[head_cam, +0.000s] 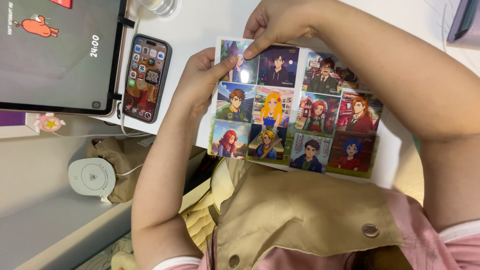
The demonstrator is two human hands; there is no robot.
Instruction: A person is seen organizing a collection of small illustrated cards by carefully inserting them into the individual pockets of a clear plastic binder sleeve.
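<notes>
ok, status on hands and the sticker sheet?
Left hand grips sticker sheet at its edge. Right hand pinches the corner sticker. Phone and tablet alongside, apart from the sheet.

The person is wearing a pink short-sleeved top with white bands edging the sleeves, one band showing at each upper arm near the bottom of the view. Over it is lying a tan, khaki-coloured garment (pixel 300 210) with a broad flap, and two round metal snap buttons (pixel 370 230) are catching the light on it, one near the right side and one lower towards the middle. Both forearms are showing bare from the sleeve edges down, with no watch, ring or bracelet visible.
</notes>
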